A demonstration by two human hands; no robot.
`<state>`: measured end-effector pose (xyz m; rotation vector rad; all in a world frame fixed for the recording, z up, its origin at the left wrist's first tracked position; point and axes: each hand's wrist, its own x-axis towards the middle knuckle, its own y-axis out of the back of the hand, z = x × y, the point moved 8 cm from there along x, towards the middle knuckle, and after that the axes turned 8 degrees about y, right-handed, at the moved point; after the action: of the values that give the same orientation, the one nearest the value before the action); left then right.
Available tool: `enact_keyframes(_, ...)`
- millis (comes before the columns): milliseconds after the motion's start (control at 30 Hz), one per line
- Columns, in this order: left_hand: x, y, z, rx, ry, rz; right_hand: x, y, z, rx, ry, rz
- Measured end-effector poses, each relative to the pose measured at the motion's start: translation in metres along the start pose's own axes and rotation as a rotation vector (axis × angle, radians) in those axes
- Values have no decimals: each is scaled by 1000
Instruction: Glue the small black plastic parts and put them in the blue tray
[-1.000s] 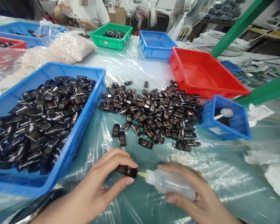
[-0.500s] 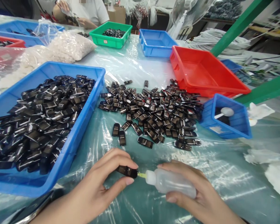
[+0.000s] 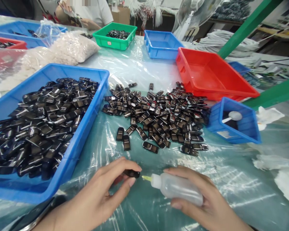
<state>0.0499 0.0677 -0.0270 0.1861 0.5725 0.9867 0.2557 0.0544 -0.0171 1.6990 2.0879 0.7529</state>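
Between thumb and fingers, my left hand [image 3: 110, 186] pinches a small black toy car part [image 3: 132, 173], partly hidden by the fingers. My right hand [image 3: 199, 192] is wrapped round a translucent squeeze bottle [image 3: 178, 187] lying sideways, its yellowish nozzle [image 3: 146, 178] pointing left at the part, a short gap apart. Beyond both hands spreads a pile of similar glossy black car parts [image 3: 156, 118] on the plastic-covered table [image 3: 144, 205]. More of them fill the big blue tray [image 3: 86, 125] at the left.
At the right stand a small blue bin [image 3: 231, 134] with a white spoon [image 3: 233, 116] and a red tray [image 3: 212, 70]. A blue tray [image 3: 161, 53], a green tray [image 3: 115, 43] and a bag of pale pieces [image 3: 74, 48] lie farther back. Another person [image 3: 96, 16] sits opposite.
The car part in my left hand has turned and drawn slightly away from the nozzle, leaving a gap. My right hand and the bottle have hardly moved.
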Motion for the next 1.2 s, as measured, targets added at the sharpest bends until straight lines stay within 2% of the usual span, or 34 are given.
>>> enact_keyframes(200, 2, 4, 17, -35, -122, -63, 2, -1, -5, -34, 107, -11)
enact_keyframes(433, 4, 3, 7, -55, -56, -57, 4, 0, -9, -116, 201, -60)
enact_keyframes(700, 4, 4, 11, -48, -119, -28, 1, 1, -9, -104, 195, -11)
enact_keyframes(867, 4, 5, 9, -38, -126, -16, -2, 0, -11, -201, 282, -59)
enact_keyframes(1200, 4, 5, 12, -49, -159, 2, 2, 0, -12, -210, 271, -66)
